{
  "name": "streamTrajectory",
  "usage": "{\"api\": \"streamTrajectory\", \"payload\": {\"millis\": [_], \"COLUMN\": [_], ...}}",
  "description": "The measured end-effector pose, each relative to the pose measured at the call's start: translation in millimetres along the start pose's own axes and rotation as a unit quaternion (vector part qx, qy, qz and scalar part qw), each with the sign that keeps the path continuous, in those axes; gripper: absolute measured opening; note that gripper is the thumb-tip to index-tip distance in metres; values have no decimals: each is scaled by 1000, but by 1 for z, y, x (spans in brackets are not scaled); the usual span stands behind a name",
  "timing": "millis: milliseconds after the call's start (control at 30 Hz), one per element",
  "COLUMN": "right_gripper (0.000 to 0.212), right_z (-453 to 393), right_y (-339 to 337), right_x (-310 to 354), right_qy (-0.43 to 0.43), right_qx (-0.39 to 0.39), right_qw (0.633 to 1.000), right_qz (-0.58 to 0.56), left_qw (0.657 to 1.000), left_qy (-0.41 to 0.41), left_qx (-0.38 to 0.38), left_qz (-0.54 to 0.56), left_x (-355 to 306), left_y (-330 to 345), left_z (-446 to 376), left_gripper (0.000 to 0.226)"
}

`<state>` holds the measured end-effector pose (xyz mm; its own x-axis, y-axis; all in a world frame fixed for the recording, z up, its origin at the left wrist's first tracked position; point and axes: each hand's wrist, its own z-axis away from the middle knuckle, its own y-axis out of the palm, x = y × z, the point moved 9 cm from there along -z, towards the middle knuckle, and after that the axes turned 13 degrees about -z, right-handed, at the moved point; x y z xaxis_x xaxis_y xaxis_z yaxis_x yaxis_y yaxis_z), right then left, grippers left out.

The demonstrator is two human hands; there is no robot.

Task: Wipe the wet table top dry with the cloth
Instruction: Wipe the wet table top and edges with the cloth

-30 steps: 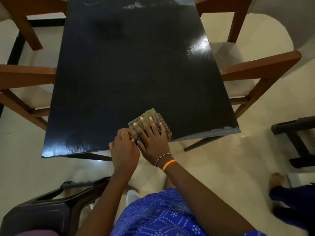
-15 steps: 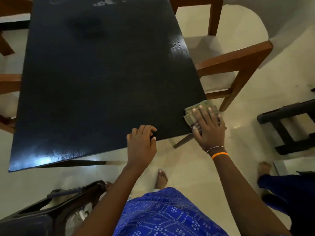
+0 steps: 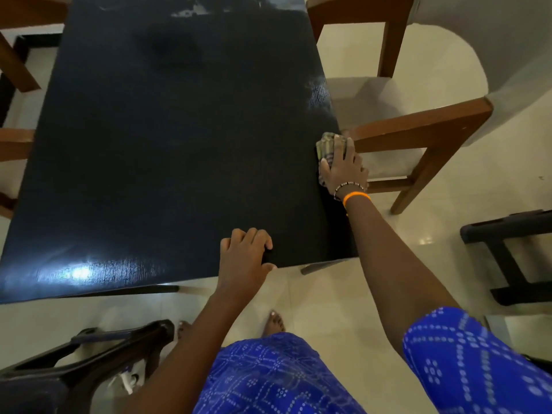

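From the head camera, looking down: a dark, near-black rectangular table top (image 3: 167,150) with a fine wood grain fills the upper left of the picture. One folded cloth of greenish-brown checked fabric (image 3: 326,147) lies at the table's right edge, about halfway along it, partly hanging past the edge. The right hand (image 3: 343,167) lies flat on top of the cloth, fingers spread apart and pressing it down, not curled round it; the wrist carries two bands, one beaded bracelet (image 3: 348,186) and one plain orange band (image 3: 356,198). The left hand (image 3: 243,258) rests on the near edge of the table, well apart from the cloth, fingers curled together over the top and the thumb at the rim; it holds nothing else.

Glossy bright patches show on the table in three places: at the near left corner (image 3: 80,271), along the right edge just beyond the cloth (image 3: 318,94), and across the far end (image 3: 209,8). Whether these are water or only reflected light cannot be told.

No container is in view. Beside the table stands one brown wooden chair with a pale seat (image 3: 418,121) on the right, its rail just beside the cloth, and parts of more brown wooden chair frames (image 3: 15,67) on the left. One black plastic chair (image 3: 89,363) sits at the lower left. Two bare feet (image 3: 273,322) stand on the pale tiled floor (image 3: 328,309), below a blue patterned garment (image 3: 268,377)
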<state>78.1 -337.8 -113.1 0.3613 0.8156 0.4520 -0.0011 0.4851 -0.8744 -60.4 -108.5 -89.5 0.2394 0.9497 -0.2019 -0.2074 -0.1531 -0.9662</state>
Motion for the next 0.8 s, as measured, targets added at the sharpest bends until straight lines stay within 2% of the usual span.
{"api": "streamTrajectory", "payload": {"millis": [167, 333, 500, 600, 667, 800], "right_gripper": [68, 69, 65, 63, 64, 69], "right_z": [-7, 55, 134, 169, 187, 210], "right_y": [0, -1, -1, 0, 6, 23], "right_x": [-2, -35, -66, -75, -76, -66], "right_qy": [18, 45, 51, 89, 163, 339], "right_qx": [8, -3, -47, -99, -149, -244], "right_qw": [999, 997, 996, 988, 963, 849], "right_qz": [-38, -64, -54, -79, -153, -322], "left_qw": [1000, 999, 994, 988, 984, 970], "left_qy": [-13, -26, -64, -73, -80, -133], "left_qx": [-11, -19, -49, -71, -84, -109], "left_qz": [3, 20, 71, 117, 134, 173], "left_x": [-1, -2, 10, 22, 35, 78], "left_y": [2, 7, 8, 1, -5, -16], "left_z": [3, 10, 28, 41, 51, 73], "left_gripper": [30, 25, 24, 21, 20, 23]}}
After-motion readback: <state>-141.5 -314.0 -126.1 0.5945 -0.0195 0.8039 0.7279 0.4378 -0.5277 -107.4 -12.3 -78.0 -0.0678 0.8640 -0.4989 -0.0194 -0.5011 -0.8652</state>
